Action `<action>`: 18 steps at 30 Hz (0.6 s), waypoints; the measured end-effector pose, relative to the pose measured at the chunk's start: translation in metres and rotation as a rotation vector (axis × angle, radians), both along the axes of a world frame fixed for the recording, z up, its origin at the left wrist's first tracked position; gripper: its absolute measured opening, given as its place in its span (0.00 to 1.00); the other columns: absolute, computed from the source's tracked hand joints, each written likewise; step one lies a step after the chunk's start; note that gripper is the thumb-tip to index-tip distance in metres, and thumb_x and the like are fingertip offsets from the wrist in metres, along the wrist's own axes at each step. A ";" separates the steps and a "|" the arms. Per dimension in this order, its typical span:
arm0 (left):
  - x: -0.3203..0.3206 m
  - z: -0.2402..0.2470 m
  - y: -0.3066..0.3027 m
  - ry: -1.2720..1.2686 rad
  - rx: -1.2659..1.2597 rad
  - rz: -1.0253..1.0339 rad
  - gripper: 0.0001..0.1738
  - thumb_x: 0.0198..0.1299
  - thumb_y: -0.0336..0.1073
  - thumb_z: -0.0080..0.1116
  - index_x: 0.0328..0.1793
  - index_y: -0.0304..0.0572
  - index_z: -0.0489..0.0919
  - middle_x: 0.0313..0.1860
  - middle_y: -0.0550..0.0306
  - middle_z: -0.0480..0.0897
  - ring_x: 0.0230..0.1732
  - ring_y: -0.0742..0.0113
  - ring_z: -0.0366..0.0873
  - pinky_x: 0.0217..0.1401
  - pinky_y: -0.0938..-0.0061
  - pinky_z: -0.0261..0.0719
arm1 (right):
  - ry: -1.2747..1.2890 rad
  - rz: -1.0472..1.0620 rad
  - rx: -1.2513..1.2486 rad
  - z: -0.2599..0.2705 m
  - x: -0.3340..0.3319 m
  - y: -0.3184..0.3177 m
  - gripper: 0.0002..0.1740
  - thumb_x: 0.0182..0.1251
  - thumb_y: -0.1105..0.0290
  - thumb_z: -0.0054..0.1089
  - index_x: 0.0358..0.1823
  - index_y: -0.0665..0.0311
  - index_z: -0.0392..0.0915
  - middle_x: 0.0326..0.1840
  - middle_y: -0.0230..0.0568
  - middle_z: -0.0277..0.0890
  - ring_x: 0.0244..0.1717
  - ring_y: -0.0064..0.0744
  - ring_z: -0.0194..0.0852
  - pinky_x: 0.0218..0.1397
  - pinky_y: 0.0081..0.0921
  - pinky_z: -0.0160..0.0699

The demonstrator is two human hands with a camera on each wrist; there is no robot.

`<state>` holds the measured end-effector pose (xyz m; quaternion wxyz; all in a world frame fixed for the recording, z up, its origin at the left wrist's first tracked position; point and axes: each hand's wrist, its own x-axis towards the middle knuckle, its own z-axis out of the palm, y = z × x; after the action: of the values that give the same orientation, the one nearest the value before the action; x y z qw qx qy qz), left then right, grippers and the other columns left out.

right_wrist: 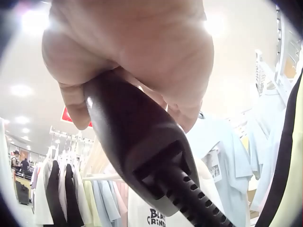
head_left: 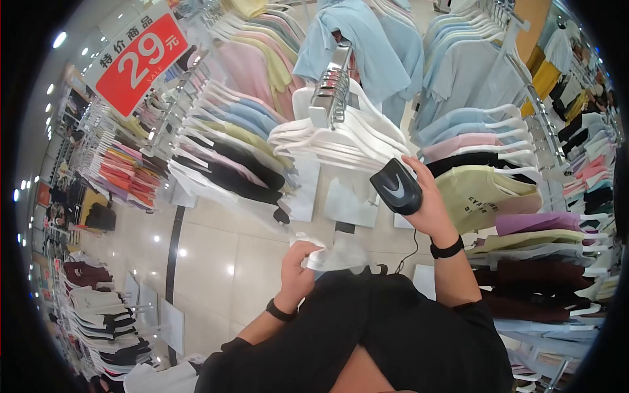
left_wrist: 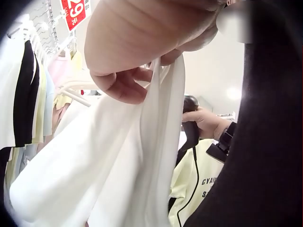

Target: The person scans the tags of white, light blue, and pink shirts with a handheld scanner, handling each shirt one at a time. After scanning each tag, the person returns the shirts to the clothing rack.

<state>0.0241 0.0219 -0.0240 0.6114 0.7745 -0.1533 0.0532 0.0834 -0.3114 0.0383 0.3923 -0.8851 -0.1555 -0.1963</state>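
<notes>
My right hand (head_left: 429,200) grips a black handheld scanner (head_left: 396,186) with a cord, held up toward the white hangers (head_left: 341,141) on a rack arm. From the right wrist view the scanner's handle (right_wrist: 142,146) fills the frame under my right hand (right_wrist: 137,52). My left hand (head_left: 296,265) pinches a white garment (head_left: 334,255) held in front of my body. In the left wrist view the white garment (left_wrist: 118,161) hangs from my left hand (left_wrist: 137,71), with the scanner (left_wrist: 191,125) beyond it.
Racks of T-shirts in pale blue, pink, yellow, black and white stand all around. A red price sign (head_left: 139,62) reading 29 hangs at upper left. A pale yellow printed shirt (head_left: 481,193) hangs right of the scanner. Shiny tiled floor (head_left: 209,255) lies below.
</notes>
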 end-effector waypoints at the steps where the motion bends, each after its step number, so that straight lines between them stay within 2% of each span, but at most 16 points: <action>1: -0.002 -0.001 0.002 0.014 -0.006 0.015 0.06 0.68 0.25 0.60 0.47 0.34 0.85 0.44 0.50 0.84 0.46 0.59 0.83 0.52 0.71 0.79 | 0.001 -0.013 -0.017 -0.002 0.006 0.002 0.29 0.53 0.70 0.78 0.59 0.67 0.83 0.81 0.49 0.62 0.80 0.59 0.58 0.82 0.46 0.60; 5: -0.007 -0.003 0.009 0.055 -0.030 0.068 0.06 0.69 0.27 0.62 0.47 0.35 0.86 0.41 0.51 0.84 0.43 0.61 0.82 0.49 0.72 0.79 | -0.002 -0.019 -0.010 -0.020 0.017 0.013 0.27 0.52 0.69 0.78 0.56 0.65 0.84 0.74 0.48 0.71 0.72 0.56 0.68 0.75 0.45 0.68; 6: -0.008 -0.005 0.011 0.073 -0.036 0.079 0.06 0.69 0.27 0.61 0.47 0.35 0.86 0.40 0.52 0.84 0.42 0.61 0.82 0.49 0.72 0.79 | 0.007 -0.016 0.040 -0.020 0.017 0.019 0.27 0.51 0.70 0.77 0.55 0.66 0.84 0.66 0.47 0.76 0.67 0.55 0.72 0.71 0.44 0.71; 9: -0.011 -0.004 0.018 0.109 0.026 0.105 0.06 0.68 0.27 0.60 0.46 0.36 0.86 0.38 0.54 0.84 0.40 0.62 0.82 0.47 0.73 0.78 | 0.089 0.019 0.031 -0.022 0.021 0.029 0.27 0.51 0.72 0.77 0.55 0.67 0.83 0.61 0.46 0.78 0.64 0.53 0.74 0.68 0.42 0.74; 10: -0.010 -0.001 0.020 0.115 0.060 0.112 0.06 0.68 0.26 0.60 0.46 0.36 0.86 0.37 0.54 0.84 0.39 0.63 0.82 0.46 0.73 0.78 | 0.119 0.035 0.112 -0.016 0.019 0.036 0.26 0.51 0.73 0.77 0.55 0.67 0.83 0.57 0.45 0.78 0.60 0.50 0.77 0.64 0.39 0.76; 13: -0.008 0.009 0.022 0.093 0.195 0.156 0.07 0.68 0.26 0.58 0.46 0.36 0.86 0.38 0.54 0.85 0.39 0.64 0.83 0.45 0.73 0.79 | 0.184 0.099 0.251 -0.018 0.023 0.044 0.25 0.54 0.73 0.77 0.55 0.67 0.83 0.55 0.43 0.81 0.54 0.41 0.81 0.61 0.33 0.78; 16: -0.001 -0.001 0.026 0.076 0.095 0.191 0.08 0.67 0.26 0.58 0.48 0.35 0.86 0.40 0.51 0.87 0.40 0.65 0.84 0.44 0.72 0.79 | 0.319 0.187 0.430 -0.018 0.020 0.045 0.28 0.54 0.74 0.78 0.58 0.68 0.81 0.54 0.42 0.84 0.51 0.33 0.82 0.59 0.30 0.79; 18: 0.001 -0.003 0.029 0.140 0.069 0.170 0.09 0.67 0.26 0.58 0.48 0.35 0.87 0.41 0.50 0.88 0.40 0.64 0.84 0.45 0.72 0.80 | 0.490 0.187 0.362 -0.019 0.016 0.038 0.31 0.54 0.74 0.80 0.60 0.69 0.80 0.55 0.42 0.85 0.50 0.30 0.81 0.59 0.29 0.79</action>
<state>0.0252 0.0513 -0.0268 0.5868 0.8072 -0.0457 0.0451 0.0993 -0.2734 0.0191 0.5855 -0.8038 -0.0994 0.0351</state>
